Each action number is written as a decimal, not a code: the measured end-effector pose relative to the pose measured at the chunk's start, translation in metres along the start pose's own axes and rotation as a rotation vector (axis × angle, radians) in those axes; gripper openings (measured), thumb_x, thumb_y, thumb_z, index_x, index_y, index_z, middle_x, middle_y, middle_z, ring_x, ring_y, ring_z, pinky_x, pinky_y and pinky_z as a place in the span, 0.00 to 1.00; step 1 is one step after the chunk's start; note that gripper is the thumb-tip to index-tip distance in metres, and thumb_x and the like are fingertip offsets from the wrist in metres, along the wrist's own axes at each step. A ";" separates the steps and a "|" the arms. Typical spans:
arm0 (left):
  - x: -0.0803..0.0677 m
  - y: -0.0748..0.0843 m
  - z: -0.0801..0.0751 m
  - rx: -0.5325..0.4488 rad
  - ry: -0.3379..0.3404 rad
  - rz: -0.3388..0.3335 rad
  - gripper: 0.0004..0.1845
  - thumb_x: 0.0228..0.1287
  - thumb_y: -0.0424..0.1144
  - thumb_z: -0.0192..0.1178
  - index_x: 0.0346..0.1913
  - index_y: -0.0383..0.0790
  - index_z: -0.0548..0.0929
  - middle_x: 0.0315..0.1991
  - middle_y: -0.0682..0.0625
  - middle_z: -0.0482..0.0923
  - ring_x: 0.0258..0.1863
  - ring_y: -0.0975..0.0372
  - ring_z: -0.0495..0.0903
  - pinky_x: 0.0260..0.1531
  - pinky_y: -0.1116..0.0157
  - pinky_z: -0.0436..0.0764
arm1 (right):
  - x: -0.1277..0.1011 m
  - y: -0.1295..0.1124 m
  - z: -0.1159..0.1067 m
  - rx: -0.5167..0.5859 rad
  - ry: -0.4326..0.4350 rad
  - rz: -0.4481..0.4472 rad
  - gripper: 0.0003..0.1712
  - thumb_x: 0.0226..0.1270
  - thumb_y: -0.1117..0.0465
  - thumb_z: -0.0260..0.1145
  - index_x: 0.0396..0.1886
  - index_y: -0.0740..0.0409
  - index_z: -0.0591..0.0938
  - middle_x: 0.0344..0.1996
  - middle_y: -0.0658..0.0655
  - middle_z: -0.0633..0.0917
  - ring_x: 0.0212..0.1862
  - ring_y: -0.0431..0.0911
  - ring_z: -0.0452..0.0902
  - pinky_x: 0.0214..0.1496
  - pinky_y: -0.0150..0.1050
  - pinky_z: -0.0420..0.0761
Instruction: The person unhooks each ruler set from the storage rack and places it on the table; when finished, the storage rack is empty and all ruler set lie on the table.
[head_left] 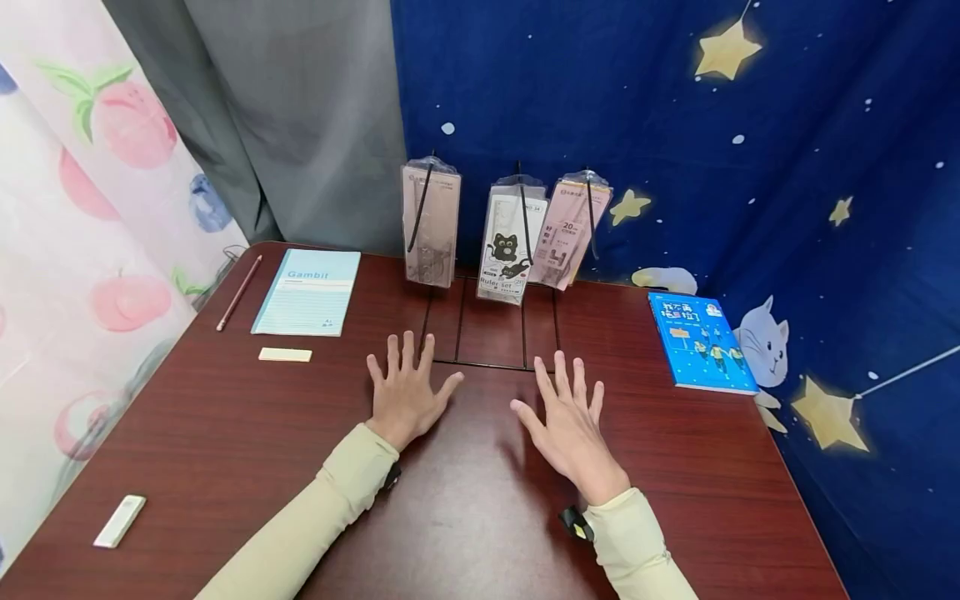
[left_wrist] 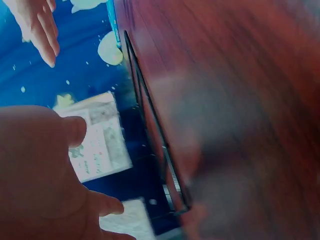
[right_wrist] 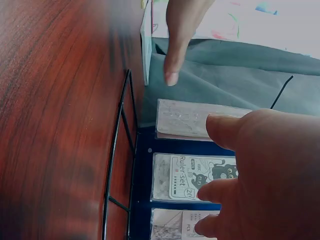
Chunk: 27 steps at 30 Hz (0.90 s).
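Observation:
My left hand [head_left: 405,392] lies flat on the dark wooden table [head_left: 225,433], fingers spread and straight, holding nothing. My right hand [head_left: 572,421] lies flat beside it in the same way, also empty. Just past the fingertips is the base of a black wire rack [head_left: 491,363], and three clear packs hang from it; the middle one is a ruler set [head_left: 510,246]. In the right wrist view my right hand [right_wrist: 265,170] is close in front of the ruler set [right_wrist: 195,177]. The left wrist view shows my left hand [left_wrist: 45,175] beside the rack base [left_wrist: 150,125].
A light blue notebook [head_left: 307,292] lies at the back left, with a pencil [head_left: 240,292] to its left and a pale eraser [head_left: 285,354] in front. A small white block [head_left: 120,521] sits near the front left edge. A blue book [head_left: 701,342] lies at the right.

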<state>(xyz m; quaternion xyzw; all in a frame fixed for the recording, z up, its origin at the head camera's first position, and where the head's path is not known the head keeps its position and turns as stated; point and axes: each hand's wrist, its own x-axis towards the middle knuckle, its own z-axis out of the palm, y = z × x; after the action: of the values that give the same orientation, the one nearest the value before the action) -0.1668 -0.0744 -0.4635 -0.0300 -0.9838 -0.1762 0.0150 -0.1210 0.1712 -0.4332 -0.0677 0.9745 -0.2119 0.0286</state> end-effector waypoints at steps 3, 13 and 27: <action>0.011 -0.005 0.001 -0.018 -0.073 -0.040 0.46 0.75 0.69 0.48 0.84 0.44 0.53 0.84 0.34 0.46 0.84 0.37 0.41 0.75 0.28 0.42 | -0.001 0.000 0.001 0.003 -0.006 0.002 0.47 0.78 0.33 0.53 0.86 0.45 0.50 0.86 0.59 0.40 0.86 0.61 0.25 0.79 0.72 0.30; 0.053 -0.018 0.006 -0.052 -0.235 -0.080 0.48 0.76 0.65 0.49 0.85 0.43 0.45 0.84 0.32 0.38 0.84 0.37 0.36 0.76 0.29 0.42 | -0.005 0.003 0.002 0.009 -0.009 0.001 0.46 0.79 0.35 0.54 0.86 0.48 0.50 0.86 0.60 0.40 0.85 0.63 0.26 0.78 0.72 0.29; 0.070 -0.023 0.008 -0.001 -0.304 -0.096 0.47 0.78 0.66 0.47 0.85 0.43 0.44 0.84 0.31 0.38 0.84 0.36 0.38 0.77 0.32 0.47 | -0.005 0.011 0.000 -0.010 0.009 0.020 0.46 0.80 0.36 0.54 0.86 0.48 0.51 0.86 0.62 0.43 0.85 0.63 0.28 0.79 0.72 0.32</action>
<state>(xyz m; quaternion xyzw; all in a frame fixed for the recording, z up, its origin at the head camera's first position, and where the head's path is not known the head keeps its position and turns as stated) -0.2378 -0.0889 -0.4765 -0.0094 -0.9749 -0.1708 -0.1428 -0.1176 0.1821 -0.4380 -0.0573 0.9763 -0.2069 0.0261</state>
